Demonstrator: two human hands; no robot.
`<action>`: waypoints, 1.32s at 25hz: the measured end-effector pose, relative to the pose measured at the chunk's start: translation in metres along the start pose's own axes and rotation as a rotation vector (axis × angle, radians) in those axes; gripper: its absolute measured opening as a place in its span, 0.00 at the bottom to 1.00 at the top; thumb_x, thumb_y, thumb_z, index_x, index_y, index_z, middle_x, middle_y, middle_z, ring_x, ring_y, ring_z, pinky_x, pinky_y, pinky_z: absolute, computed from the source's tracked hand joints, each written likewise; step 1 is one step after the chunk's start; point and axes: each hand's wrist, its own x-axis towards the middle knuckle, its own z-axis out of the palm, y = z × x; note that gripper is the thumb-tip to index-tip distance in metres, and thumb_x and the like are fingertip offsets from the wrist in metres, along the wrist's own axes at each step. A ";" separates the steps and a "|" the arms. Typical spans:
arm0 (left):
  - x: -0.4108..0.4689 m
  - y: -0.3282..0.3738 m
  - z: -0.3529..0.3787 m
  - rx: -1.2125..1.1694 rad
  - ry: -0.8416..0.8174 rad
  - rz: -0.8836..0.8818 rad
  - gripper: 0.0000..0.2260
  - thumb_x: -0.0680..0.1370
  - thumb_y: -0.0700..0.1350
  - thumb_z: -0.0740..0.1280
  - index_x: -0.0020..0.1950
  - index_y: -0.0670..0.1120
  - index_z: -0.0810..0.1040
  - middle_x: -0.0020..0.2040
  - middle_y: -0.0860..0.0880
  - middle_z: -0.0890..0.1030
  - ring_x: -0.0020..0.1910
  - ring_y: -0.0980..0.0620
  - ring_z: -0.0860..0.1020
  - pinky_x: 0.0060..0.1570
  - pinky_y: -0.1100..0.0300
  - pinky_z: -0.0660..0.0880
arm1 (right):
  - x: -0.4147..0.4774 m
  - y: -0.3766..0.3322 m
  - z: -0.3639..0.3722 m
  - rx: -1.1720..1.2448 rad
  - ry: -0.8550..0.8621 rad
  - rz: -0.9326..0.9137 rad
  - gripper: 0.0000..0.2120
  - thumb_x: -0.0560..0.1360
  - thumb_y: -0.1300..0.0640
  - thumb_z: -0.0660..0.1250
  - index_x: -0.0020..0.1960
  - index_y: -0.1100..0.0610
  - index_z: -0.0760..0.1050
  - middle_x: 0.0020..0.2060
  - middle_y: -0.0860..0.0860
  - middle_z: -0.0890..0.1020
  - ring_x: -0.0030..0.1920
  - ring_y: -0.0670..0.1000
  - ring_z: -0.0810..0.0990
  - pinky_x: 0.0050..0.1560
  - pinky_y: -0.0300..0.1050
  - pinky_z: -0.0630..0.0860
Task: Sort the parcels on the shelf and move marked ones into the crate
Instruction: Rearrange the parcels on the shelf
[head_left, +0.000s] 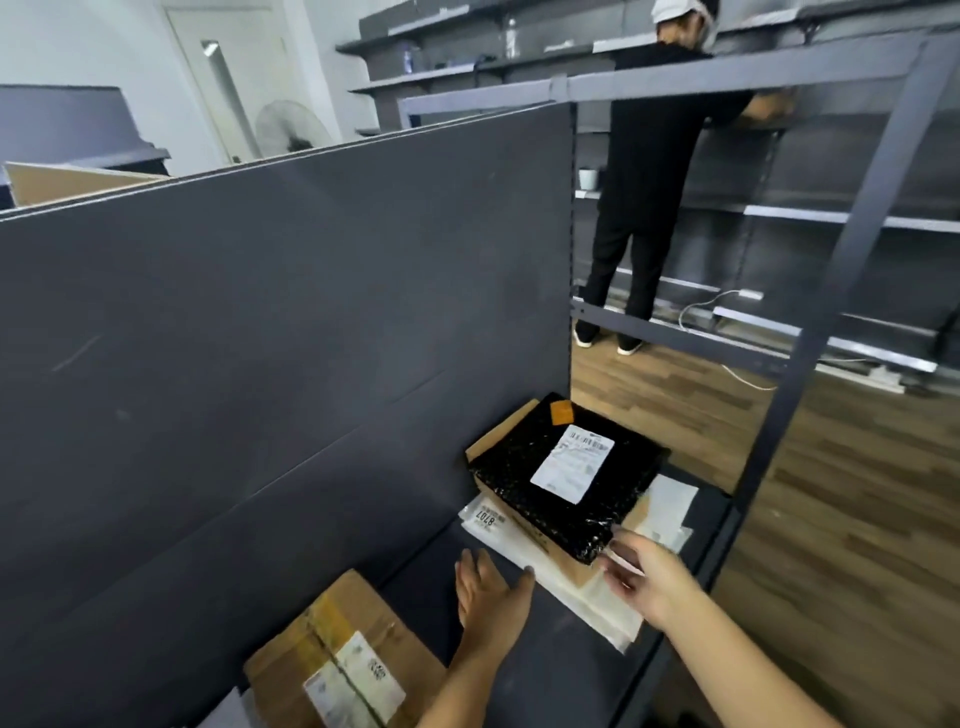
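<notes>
A black wrapped parcel (566, 475) with a white label and an orange sticker lies on a stack at the right end of the dark shelf (545, 670). Under it sit a flat brown box (498, 441) and white mailers (587, 597), one marked 8707. My right hand (647, 574) hovers at the black parcel's near corner, fingers spread, holding nothing. Over the shelf just left of the stack my left hand (488, 597) is flat and open, its thumb by the white mailers' edge. A taped brown cardboard parcel (337, 654) lies at the near left. No crate is in view.
A tall grey back panel (285, 322) walls the shelf's far side. A grey upright post (831, 301) frames the right end, with wooden floor (857, 519) beyond. Another person (654, 171) in black stands at shelving (831, 218) behind.
</notes>
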 end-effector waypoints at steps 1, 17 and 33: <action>0.004 0.001 -0.001 0.002 -0.004 0.002 0.33 0.79 0.56 0.58 0.78 0.43 0.47 0.79 0.47 0.43 0.77 0.47 0.41 0.75 0.53 0.45 | 0.003 -0.002 0.005 -0.059 0.027 -0.002 0.04 0.76 0.59 0.66 0.45 0.60 0.73 0.39 0.53 0.77 0.35 0.51 0.75 0.33 0.42 0.74; 0.027 -0.011 -0.061 -1.095 -0.156 -0.079 0.18 0.81 0.47 0.60 0.71 0.48 0.66 0.69 0.46 0.71 0.65 0.45 0.72 0.65 0.49 0.66 | -0.004 0.001 -0.015 -0.221 -0.227 -0.274 0.14 0.77 0.68 0.61 0.56 0.51 0.73 0.48 0.52 0.82 0.47 0.53 0.79 0.42 0.45 0.72; -0.111 -0.052 -0.094 -0.738 0.266 0.407 0.08 0.77 0.40 0.67 0.55 0.47 0.78 0.53 0.49 0.83 0.53 0.53 0.81 0.53 0.65 0.77 | -0.056 0.022 0.003 -0.221 -0.483 -0.277 0.22 0.78 0.71 0.54 0.69 0.57 0.65 0.48 0.53 0.79 0.47 0.52 0.78 0.44 0.46 0.75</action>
